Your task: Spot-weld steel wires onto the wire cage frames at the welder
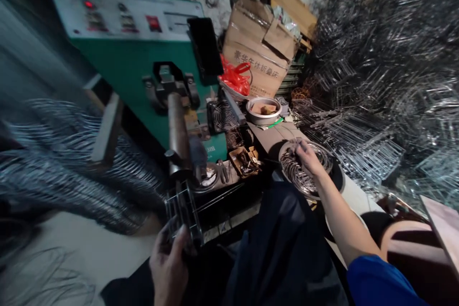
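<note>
My left hand (168, 260) is closed around a small wire frame (195, 227), its thumb pressed on the near end. The frame's far end sits beneath the metal cylinder (178, 129) of a green machine (118, 71). Over to the right, my right hand (307, 155) reaches over a round pan (315, 196) filled with bent wire pieces (297, 177). Its fingers are pinched together at the pan's far side; whatever they hold is too small to make out.
Bundled curved wires (71, 158) hang at the left. Wire frames (373, 148) are heaped at the right. Behind the pan stand a white bowl (251, 114) and a cardboard box (244, 33). Pliers (224, 172) and a small parts box (234, 155) lie beside the machine.
</note>
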`<action>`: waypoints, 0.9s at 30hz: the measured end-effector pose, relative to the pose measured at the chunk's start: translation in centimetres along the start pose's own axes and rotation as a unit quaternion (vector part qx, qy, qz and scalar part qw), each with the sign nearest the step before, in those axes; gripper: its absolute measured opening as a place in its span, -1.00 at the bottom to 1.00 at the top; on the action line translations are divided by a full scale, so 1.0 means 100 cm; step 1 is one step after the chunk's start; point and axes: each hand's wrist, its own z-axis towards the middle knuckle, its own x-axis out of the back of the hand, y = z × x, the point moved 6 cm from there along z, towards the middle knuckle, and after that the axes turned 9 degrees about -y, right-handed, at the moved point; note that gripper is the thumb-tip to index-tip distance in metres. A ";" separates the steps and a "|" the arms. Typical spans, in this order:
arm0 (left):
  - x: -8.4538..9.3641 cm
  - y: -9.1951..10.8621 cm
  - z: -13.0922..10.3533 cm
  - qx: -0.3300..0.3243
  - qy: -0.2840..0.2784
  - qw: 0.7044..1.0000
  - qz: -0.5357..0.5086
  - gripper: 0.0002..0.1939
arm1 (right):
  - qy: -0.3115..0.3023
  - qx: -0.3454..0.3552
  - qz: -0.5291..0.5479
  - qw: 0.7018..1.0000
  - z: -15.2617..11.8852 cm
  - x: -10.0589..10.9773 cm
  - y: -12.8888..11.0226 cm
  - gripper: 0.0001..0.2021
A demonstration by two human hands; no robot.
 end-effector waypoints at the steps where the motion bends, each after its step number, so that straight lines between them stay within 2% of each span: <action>1: 0.000 -0.001 -0.002 -0.002 -0.002 1.000 -0.006 -0.33 | -0.034 -0.010 0.021 0.999 0.008 -0.020 -0.006 -0.47; 4: -0.003 -0.002 -0.009 -0.010 -0.008 1.000 -0.026 -0.34 | -0.107 -0.051 0.007 0.993 0.026 -0.077 -0.011 -0.50; 6: -0.006 -0.001 -0.014 -0.009 -0.015 0.999 -0.033 -0.35 | -0.122 -0.056 -0.022 0.991 0.031 -0.105 -0.008 -0.48; 11: -0.007 -0.002 -0.018 -0.010 -0.025 0.999 -0.030 -0.37 | -0.128 -0.044 -0.043 0.990 0.013 -0.153 0.010 -0.47; 15: -0.004 -0.009 -0.015 -0.017 -0.022 0.999 -0.029 -0.40 | -0.130 -0.026 -0.020 0.991 -0.009 -0.178 0.019 -0.48; 19: -0.007 -0.016 -0.013 -0.019 -0.033 0.999 -0.035 -0.40 | -0.161 -0.029 -0.036 0.986 -0.014 -0.199 0.028 -0.50; 27: -0.017 -0.018 -0.011 -0.023 -0.018 0.998 -0.056 -0.35 | -0.160 -0.030 -0.046 0.986 -0.001 -0.202 0.044 -0.47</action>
